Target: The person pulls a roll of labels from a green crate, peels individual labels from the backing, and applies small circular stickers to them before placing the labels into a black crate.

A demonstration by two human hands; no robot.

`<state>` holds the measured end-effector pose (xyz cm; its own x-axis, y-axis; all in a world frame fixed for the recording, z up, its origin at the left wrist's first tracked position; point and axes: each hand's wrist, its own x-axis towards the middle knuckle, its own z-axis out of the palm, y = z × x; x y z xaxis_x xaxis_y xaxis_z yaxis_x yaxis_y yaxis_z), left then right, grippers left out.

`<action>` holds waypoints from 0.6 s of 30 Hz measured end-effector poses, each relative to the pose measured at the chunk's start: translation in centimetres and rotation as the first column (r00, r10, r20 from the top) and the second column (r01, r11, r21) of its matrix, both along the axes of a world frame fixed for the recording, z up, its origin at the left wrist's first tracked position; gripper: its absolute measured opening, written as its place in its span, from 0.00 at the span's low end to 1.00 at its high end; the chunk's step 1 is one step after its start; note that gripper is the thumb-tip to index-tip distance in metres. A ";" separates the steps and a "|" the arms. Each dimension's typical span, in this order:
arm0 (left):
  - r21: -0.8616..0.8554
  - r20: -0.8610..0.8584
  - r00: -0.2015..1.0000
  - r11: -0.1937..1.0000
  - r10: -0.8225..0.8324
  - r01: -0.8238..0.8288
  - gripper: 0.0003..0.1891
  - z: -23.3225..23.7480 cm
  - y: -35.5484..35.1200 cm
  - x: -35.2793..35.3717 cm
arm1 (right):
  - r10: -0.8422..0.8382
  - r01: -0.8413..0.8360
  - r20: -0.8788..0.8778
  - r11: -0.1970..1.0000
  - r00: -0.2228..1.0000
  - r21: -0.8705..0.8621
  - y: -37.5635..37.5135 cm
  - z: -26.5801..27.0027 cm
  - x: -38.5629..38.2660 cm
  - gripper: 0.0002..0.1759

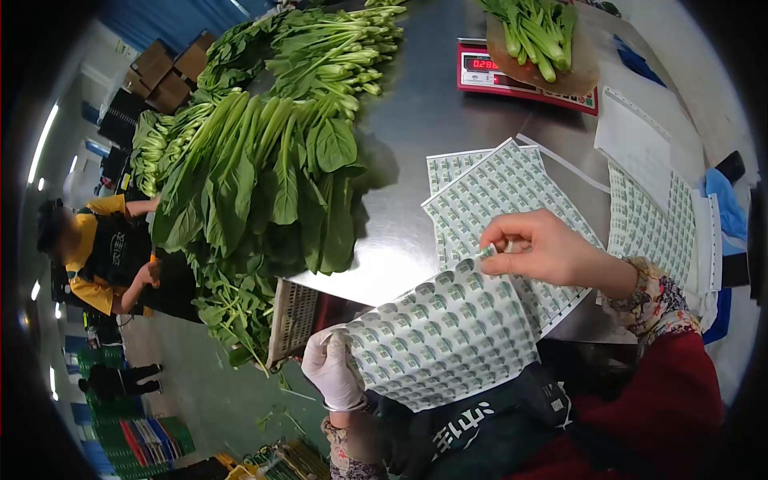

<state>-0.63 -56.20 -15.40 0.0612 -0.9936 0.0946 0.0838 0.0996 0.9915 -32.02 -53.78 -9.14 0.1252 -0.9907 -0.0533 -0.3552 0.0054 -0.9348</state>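
Note:
My left hand [332, 372], in a white glove, is closed on the left edge of a curved sheet of small green-and-white stickers [444, 336]. The sheet hangs in front of my dark apron [472, 428]. My bare right hand [544, 248] pinches a small sticker [486, 252] between thumb and forefinger, right at the upper edge of that sheet. Beneath my right hand, more sticker sheets [508, 192] lie overlapping on the metal table [432, 88].
Leafy green vegetables [264, 168] are heaped along the table's left side, above a plastic crate [292, 320]. A red scale [524, 84] bears a bunch of greens [544, 36] on a brown sheet. Papers [636, 144] lie at the right. Another person [112, 248] stands beyond the vegetables.

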 end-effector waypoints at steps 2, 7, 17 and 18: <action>-0.009 -0.005 1.000 1.000 -0.014 0.013 0.05 -0.4 -0.3 -0.1 | -0.007 -0.024 -0.091 0.943 0.996 -0.332 -0.6 -2.2 -0.3 0.08; 0.025 0.013 1.000 1.000 -0.008 0.008 0.07 -0.7 -0.2 -0.4 | 0.005 -0.079 0.547 0.991 0.837 0.112 -1.3 -2.7 0.1 0.06; 0.090 0.097 0.990 0.990 0.099 -0.107 0.07 -1.2 -0.8 -2.0 | -0.233 0.165 -0.119 0.895 0.965 -0.416 -0.6 -4.3 1.0 0.09; 0.103 0.090 0.992 0.990 0.085 -0.094 0.06 -1.4 -1.1 -2.0 | -0.240 0.161 -0.149 0.898 0.959 -0.410 -0.5 -4.5 0.8 0.10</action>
<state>-2.61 -57.33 -16.85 0.1468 -0.9892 -0.0030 -0.0062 -0.0040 1.0000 -31.22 -54.32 -13.65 -0.0519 -0.9393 0.3392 -0.5568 -0.2547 -0.7906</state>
